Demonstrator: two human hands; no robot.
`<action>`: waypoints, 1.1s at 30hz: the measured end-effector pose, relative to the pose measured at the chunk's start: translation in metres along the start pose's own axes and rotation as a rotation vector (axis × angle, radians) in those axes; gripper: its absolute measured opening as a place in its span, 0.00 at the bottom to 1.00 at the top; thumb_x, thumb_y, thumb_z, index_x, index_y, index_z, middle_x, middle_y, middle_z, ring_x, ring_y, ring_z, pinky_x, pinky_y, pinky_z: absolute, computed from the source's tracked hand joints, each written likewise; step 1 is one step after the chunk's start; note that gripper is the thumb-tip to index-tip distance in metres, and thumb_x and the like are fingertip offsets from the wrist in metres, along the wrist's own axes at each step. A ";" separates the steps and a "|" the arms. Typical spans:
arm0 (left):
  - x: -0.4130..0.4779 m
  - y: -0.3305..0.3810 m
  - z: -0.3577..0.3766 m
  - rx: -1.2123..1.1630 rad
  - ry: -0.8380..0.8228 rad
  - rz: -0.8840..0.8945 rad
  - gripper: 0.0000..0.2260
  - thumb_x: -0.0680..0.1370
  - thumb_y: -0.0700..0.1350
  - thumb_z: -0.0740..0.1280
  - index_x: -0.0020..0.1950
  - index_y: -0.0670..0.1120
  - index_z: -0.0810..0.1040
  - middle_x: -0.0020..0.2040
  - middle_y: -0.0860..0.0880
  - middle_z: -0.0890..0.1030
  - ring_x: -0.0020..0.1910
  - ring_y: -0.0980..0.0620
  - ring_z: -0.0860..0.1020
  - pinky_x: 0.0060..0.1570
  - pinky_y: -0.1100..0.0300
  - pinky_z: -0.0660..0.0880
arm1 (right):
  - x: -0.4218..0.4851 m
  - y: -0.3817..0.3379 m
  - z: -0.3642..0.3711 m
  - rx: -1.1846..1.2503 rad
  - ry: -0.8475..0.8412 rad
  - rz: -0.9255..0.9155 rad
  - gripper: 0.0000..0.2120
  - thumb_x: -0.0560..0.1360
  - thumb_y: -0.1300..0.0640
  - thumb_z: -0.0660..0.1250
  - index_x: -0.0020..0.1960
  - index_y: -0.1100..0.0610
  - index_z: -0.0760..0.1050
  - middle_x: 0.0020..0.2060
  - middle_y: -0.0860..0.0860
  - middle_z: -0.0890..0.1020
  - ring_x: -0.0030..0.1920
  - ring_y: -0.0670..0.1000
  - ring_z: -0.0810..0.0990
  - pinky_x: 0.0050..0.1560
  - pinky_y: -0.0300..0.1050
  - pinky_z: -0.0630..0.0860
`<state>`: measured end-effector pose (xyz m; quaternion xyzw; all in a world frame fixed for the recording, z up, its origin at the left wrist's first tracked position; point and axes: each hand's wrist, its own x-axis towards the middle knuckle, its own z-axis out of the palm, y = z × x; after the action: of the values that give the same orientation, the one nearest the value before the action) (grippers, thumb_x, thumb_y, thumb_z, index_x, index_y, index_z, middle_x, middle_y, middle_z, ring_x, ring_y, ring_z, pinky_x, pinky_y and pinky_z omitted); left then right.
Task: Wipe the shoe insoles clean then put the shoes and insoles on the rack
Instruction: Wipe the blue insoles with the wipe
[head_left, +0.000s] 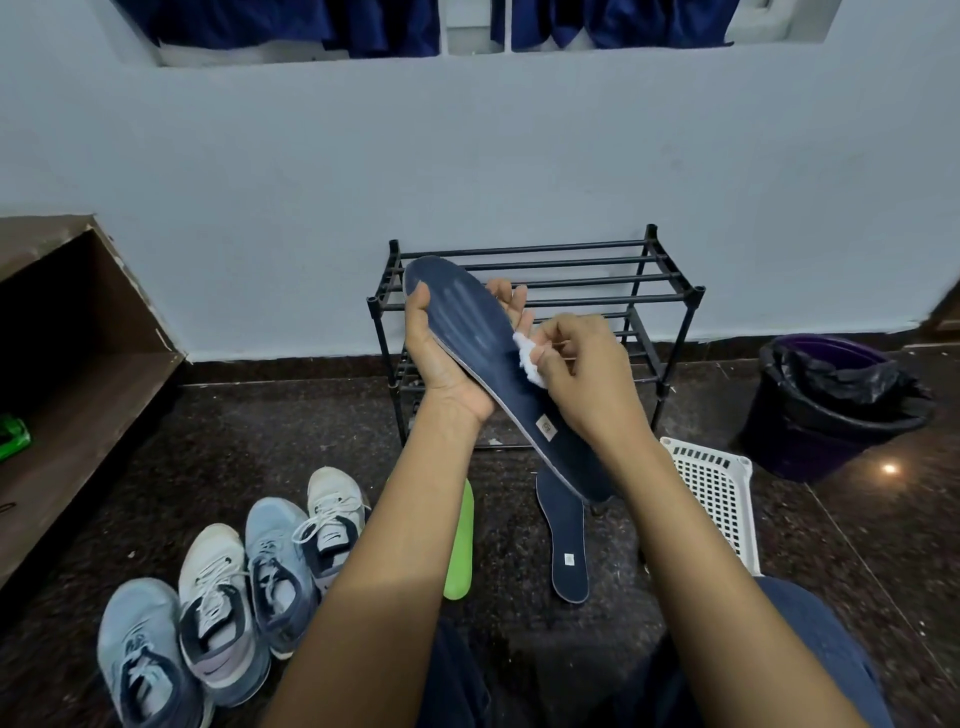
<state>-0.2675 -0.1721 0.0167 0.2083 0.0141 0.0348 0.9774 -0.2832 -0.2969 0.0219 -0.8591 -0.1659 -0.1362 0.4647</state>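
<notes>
My left hand (441, 358) holds a dark blue insole (467, 332) up in front of the black metal rack (613, 270), thumb on its left edge, fingers behind it. My right hand (587, 369) pinches a small white wipe (530, 361) against the insole's right edge near the middle. A second blue insole (569, 540) lies on the dark floor below, and a green insole (460, 551) shows partly behind my left forearm. Several sneakers (218, 587), white and light blue, stand in a row on the floor at the lower left.
A white perforated plastic basket (717, 488) sits on the floor right of the rack. A purple bin with a black liner (831, 400) stands at the far right. A brown wooden shelf unit (72, 364) is at the left. The rack stands against a pale wall.
</notes>
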 end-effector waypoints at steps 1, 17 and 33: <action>-0.001 0.000 0.000 0.020 -0.022 -0.007 0.26 0.71 0.61 0.65 0.54 0.39 0.76 0.48 0.41 0.78 0.53 0.42 0.79 0.59 0.49 0.74 | 0.000 -0.002 0.002 0.037 0.079 -0.028 0.04 0.74 0.63 0.64 0.45 0.55 0.75 0.44 0.52 0.78 0.44 0.52 0.76 0.43 0.40 0.67; -0.010 -0.007 0.007 0.071 -0.069 -0.041 0.27 0.75 0.61 0.59 0.43 0.38 0.83 0.43 0.43 0.79 0.39 0.47 0.82 0.46 0.54 0.79 | -0.004 -0.009 0.004 0.028 -0.006 -0.254 0.09 0.67 0.69 0.68 0.44 0.58 0.77 0.44 0.49 0.81 0.47 0.45 0.79 0.49 0.37 0.74; -0.016 -0.014 0.012 0.177 -0.049 -0.100 0.33 0.77 0.65 0.56 0.39 0.38 0.85 0.42 0.41 0.82 0.41 0.47 0.82 0.50 0.55 0.78 | -0.011 -0.012 0.011 -0.147 0.123 -0.217 0.07 0.68 0.63 0.72 0.43 0.53 0.84 0.41 0.48 0.85 0.46 0.52 0.76 0.48 0.37 0.68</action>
<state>-0.2818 -0.1908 0.0221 0.2938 0.0034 -0.0207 0.9556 -0.2974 -0.2830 0.0208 -0.8579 -0.2185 -0.2498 0.3922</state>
